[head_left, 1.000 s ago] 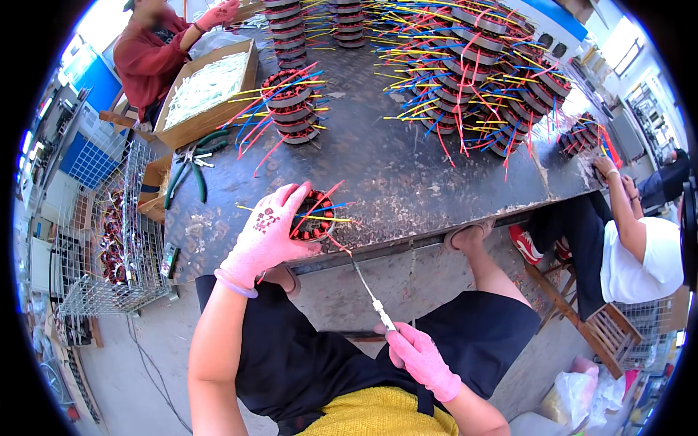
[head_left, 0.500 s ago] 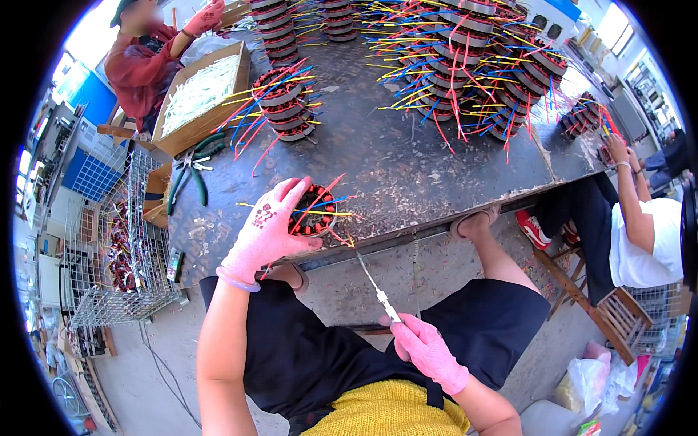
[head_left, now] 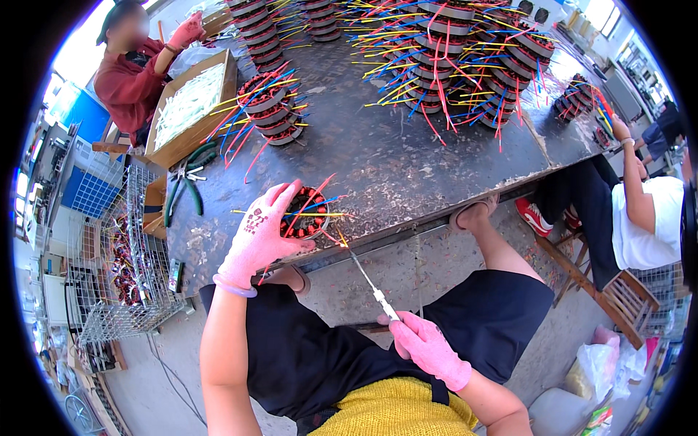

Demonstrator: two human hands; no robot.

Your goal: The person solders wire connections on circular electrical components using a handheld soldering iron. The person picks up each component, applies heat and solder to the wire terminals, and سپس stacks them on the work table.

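R hand [head_left: 429, 351] slightly rightward, coil [head_left: 304, 230] rnd, red-blk

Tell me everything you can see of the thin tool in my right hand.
The slim tool has a white, plastic-looking handle section and a narrow, metallic-looking shaft. Your right hand grips its lower end, hiding the rest of the handle. It slants up and leftward, beyond the table's near edge, toward the wire-wound ring. A small orange-yellow glow shows at its far tip, beside a red wire; whether they touch is unclear.
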